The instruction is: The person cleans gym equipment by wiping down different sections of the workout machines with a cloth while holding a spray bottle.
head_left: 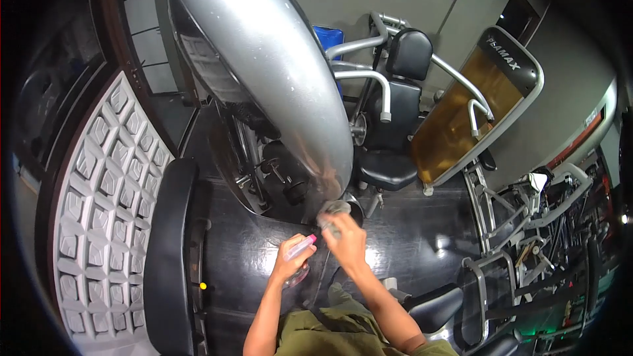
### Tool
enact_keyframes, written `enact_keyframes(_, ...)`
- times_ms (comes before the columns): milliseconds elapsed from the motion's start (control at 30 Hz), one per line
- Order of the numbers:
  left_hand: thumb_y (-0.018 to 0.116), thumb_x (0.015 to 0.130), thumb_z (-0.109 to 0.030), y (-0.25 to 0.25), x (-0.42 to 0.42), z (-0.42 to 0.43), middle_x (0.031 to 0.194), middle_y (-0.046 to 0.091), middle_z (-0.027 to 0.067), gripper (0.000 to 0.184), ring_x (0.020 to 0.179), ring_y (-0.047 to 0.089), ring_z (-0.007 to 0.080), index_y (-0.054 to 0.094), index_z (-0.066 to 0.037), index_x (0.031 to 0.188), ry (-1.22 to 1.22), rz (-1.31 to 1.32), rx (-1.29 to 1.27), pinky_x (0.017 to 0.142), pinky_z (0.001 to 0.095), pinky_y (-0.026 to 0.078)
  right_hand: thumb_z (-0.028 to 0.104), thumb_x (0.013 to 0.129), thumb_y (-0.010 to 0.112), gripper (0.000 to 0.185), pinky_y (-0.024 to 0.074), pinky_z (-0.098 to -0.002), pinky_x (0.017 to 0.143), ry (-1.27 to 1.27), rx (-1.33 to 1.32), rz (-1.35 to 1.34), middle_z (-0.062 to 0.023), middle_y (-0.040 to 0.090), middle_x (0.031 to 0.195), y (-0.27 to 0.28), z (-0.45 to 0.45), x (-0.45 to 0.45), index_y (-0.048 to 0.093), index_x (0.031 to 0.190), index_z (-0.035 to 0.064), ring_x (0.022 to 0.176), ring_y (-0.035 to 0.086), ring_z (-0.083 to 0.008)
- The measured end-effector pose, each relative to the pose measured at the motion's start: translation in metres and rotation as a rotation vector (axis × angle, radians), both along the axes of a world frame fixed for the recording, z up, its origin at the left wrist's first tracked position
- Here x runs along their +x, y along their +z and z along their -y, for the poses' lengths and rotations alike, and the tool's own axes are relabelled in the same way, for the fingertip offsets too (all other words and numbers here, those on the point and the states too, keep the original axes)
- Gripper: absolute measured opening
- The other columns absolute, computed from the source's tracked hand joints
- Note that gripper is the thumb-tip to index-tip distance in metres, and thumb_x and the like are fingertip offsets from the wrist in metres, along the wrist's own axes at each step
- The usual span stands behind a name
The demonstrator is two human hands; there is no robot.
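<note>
My left hand (286, 262) is wrapped round a spray bottle with a white and pink head (302, 246); its clear body shows below my fingers. In my right hand (347, 245) is a bunched grey cloth (334, 208), held up against or very near the lower end of a large silver machine cover (277, 53). Whether the cloth touches the cover I cannot tell. The cover is long, curved and glossy, with small pale specks near its top. My two hands are close together, a little apart, in front of my body.
A black padded bench (170, 257) runs along the left, beside a white patterned panel (105, 217). Ahead stands a seated machine with a black seat (388, 170) and an amber panel (461, 118). More gym machines (527, 224) crowd the right. Dark shiny flooring (415, 231) lies between.
</note>
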State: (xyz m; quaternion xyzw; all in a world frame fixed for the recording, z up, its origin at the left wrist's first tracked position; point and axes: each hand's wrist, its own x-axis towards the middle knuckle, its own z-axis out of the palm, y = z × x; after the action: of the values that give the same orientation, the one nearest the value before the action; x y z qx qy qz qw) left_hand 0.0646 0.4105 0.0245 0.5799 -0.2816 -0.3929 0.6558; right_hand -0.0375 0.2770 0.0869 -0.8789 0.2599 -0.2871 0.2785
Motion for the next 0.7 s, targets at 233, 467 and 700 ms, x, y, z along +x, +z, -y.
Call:
enact_keyframes(233,0.069,0.088,-0.010,-0.002,0.002,-0.030,0.073,0.053,-0.0001,0.013,0.050,0.054,0.0077,0.061,-0.002,0.081,0.073,-0.098,0.015,0.047,0.0233,0.042,0.016,0.080,0.071,0.030,0.0559,-0.0374,0.074,0.221,-0.117,-0.115,-0.0039,0.069,0.107,-0.002,-0.006,-0.004,0.072,0.110,0.0167,0.091,0.069,-0.0279)
enact_keyframes(467,0.071,0.088,-0.012,-0.006,0.009,-0.050,0.069,0.052,-0.0011,0.016,0.050,0.052,0.0069,0.060,-0.004,0.080,0.136,-0.094,0.004,0.047,0.0234,0.042,0.013,0.072,0.076,0.037,0.0539,-0.0342,0.070,0.068,-0.253,-0.091,-0.0026,0.067,0.097,0.020,0.004,0.012,0.073,0.108,0.0195,0.082,0.068,-0.0246)
enact_keyframes(700,0.071,0.088,-0.011,-0.006,0.016,-0.060,0.071,0.053,-0.0004,0.014,0.050,0.052,0.0069,0.061,-0.003,0.081,0.166,-0.113,-0.018,0.047,0.0236,0.041,0.012,0.072,0.078,0.035,0.0542,-0.0359,0.070,0.053,-0.094,-0.192,-0.0009,0.068,0.099,0.017,-0.009,-0.027,0.075,0.106,0.0204,0.082,0.069,-0.0264)
